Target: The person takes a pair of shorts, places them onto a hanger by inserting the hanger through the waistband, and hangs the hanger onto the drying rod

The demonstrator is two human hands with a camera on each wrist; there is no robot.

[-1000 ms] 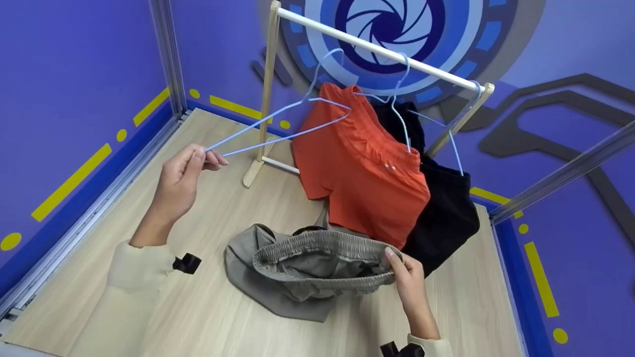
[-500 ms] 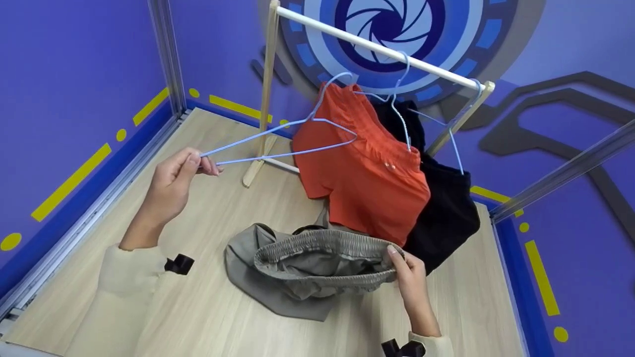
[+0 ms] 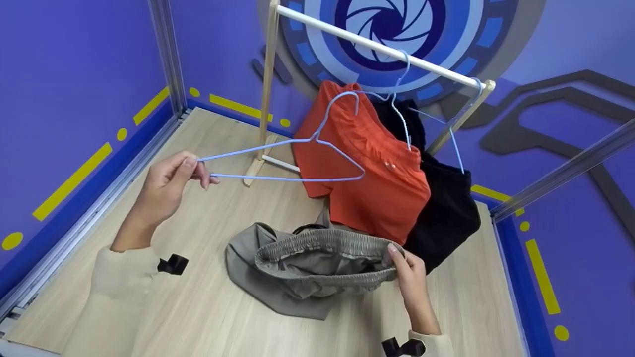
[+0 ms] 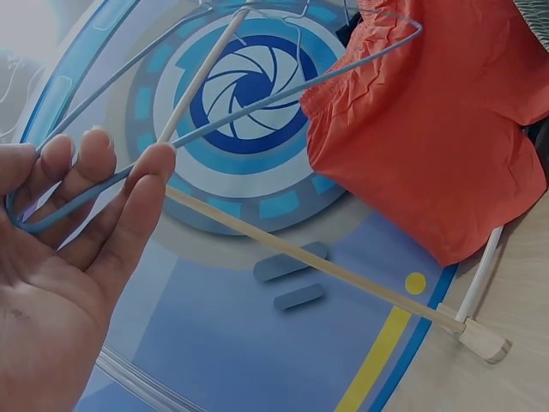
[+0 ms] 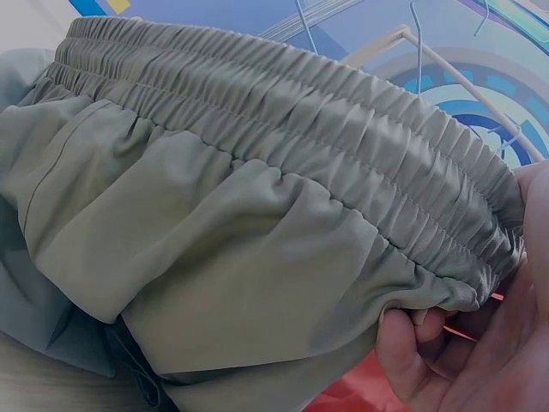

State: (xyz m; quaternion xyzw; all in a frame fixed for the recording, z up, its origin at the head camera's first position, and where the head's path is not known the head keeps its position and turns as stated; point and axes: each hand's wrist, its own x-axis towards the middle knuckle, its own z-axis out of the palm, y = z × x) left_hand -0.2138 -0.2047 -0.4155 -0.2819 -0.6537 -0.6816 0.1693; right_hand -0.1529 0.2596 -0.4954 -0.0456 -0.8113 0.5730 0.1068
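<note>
My left hand (image 3: 168, 183) grips one end of a blue wire hanger (image 3: 248, 148), whose hook points up and to the right. In the left wrist view, the fingers curl about the hanger's (image 4: 257, 105) bent corner. My right hand (image 3: 411, 277) pinches the right end of the elastic waistband of a pair of grey-green shorts (image 3: 292, 297). The waistband gapes upward, and the rest of the shorts droops onto the table. In the right wrist view, fingertips show under the gathered waistband of the shorts (image 5: 257, 257). The hanger is apart from the shorts, above and behind them.
A wooden rack (image 3: 270, 74) with a white rail (image 3: 342, 34) stands behind. Orange shorts (image 3: 367, 183) and black shorts (image 3: 451, 218) hang from it on blue hangers. Purple panels (image 3: 89, 74) border the wooden table (image 3: 198, 307) on the left, back and right.
My left hand has moved slightly down and left, and the hanger's hook has dropped from near the rail to in front of the orange shorts. The right hand and grey-green shorts have hardly moved.
</note>
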